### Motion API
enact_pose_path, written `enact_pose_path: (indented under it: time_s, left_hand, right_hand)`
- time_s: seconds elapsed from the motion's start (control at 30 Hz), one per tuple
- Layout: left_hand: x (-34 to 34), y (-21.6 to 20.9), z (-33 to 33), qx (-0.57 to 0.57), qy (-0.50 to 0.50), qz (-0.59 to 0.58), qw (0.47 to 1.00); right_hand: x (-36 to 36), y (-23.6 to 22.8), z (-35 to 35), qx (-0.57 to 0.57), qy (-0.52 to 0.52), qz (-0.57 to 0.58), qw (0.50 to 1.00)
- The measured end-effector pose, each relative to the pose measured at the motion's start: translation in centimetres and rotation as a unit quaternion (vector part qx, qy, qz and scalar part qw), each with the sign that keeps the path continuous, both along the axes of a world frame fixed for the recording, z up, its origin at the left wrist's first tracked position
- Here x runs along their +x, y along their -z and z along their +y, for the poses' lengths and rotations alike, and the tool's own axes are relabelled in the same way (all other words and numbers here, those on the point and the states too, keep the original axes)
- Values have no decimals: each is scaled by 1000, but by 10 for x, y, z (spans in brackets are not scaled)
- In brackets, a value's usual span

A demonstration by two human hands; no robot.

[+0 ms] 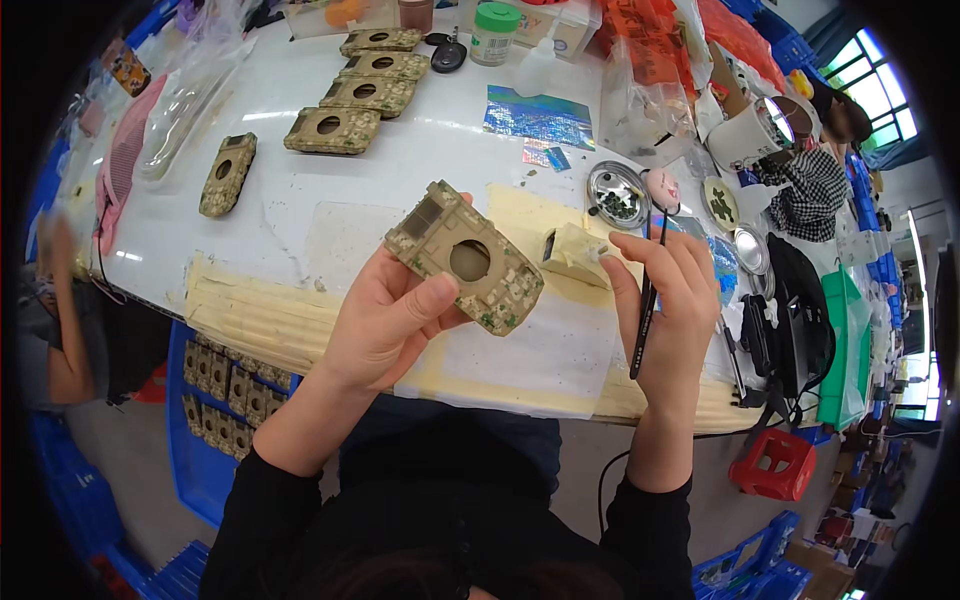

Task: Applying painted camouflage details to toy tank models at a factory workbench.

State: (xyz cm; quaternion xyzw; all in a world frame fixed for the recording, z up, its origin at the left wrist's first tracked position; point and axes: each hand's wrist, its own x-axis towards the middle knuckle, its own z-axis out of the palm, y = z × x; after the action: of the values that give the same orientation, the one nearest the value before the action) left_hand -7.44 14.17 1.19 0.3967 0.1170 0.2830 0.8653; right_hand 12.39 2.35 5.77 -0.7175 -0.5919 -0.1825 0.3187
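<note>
My left hand (385, 325) grips a camouflage-painted model tank hull (505, 290), thumb on top near its round opening. The hull is tilted above the table, sand-coloured with green and brown specks. A thin black brush (644, 335) rests among the curled fingers of my right hand (678, 310), its narrow tip pointing up and away from me. Between the two hands, a cream-coloured block (580, 252) lies on the yellowish paper, close to my right fingertips. Beyond them sits a round metal tin (618, 193) with small dark green pieces in it.
More tank hulls (332, 130) stand in a row at the back, with a single hull (228, 175) at left. Several hulls fill a blue crate (200, 480) below the table edge. A green-lidded jar (494, 35), white bottle (541, 68), black bag (805, 310) and red stool (775, 465) surround the work.
</note>
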Motion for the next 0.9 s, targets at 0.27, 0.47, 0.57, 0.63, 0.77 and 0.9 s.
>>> enact_pose_path:
  time_s: [0.27,0.47,0.57,0.63,0.77,0.9]
  left_hand:
    - [-1,-1,0,-6,6,9,1000]
    - [1,-1,-1,-15,23,7,1000]
    - [1,-1,0,-19,26,13,999]
    - [1,0,0,-23,32,14,999]
    - [2,-3,-2,-19,31,26,999]
    - [1,-4,-3,-2,33,35,999]
  right_hand:
    - [3,9,8,1,-10,-4,1000]
    - [1,-3,3,86,-16,1,996]
    - [-7,-9,-2,134,-31,46,989]
    - [-13,-7,-4,148,-65,135,978]
    - [-17,5,0,111,-186,297,930]
    - [-33,6,5,102,-212,489,840]
